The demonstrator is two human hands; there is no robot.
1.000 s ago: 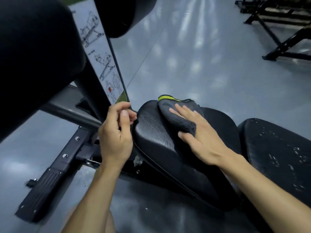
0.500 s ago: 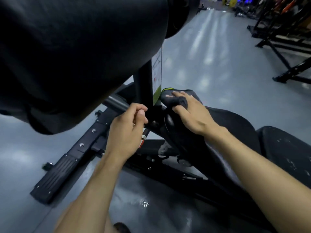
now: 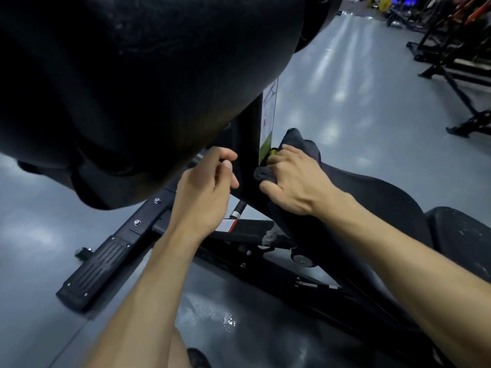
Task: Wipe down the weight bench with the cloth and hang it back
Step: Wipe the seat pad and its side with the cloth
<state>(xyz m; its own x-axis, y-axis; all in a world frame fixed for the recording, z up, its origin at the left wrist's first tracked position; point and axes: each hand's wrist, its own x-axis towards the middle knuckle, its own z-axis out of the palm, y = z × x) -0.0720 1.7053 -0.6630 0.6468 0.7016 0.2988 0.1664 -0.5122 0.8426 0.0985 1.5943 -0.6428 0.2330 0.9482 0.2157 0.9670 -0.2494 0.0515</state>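
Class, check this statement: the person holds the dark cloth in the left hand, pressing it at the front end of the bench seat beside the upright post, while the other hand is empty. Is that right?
Not quite. The head view shows the dark cloth under the right hand, not the left. It is pressed at the front end of the bench seat beside the upright post, and the empty one is the left hand.

The bench point(image 3: 372, 197) is black, the cloth point(image 3: 305, 144) on it is dark grey with a yellow edge, and the floor point(image 3: 345, 107) is shiny grey.
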